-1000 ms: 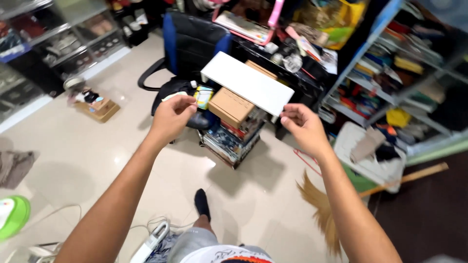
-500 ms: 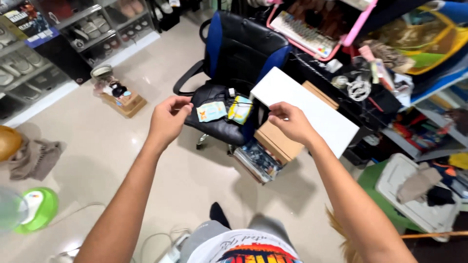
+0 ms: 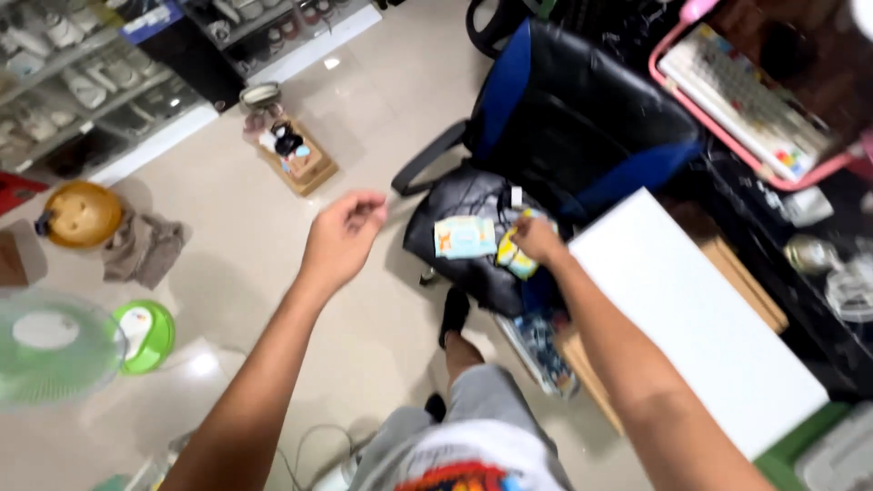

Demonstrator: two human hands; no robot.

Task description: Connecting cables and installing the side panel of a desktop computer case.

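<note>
Right hand (image 3: 536, 238) on one of two packets (image 3: 465, 237) on chair seat (image 3: 459, 205)

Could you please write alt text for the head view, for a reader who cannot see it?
Seen from above, a person's right hand reaches a yellow packet on the seat of a black and blue office chair, beside a pale blue packet, while the left hand hangs loosely curled over the tiled floor. A white board lies across boxes at right.
</note>
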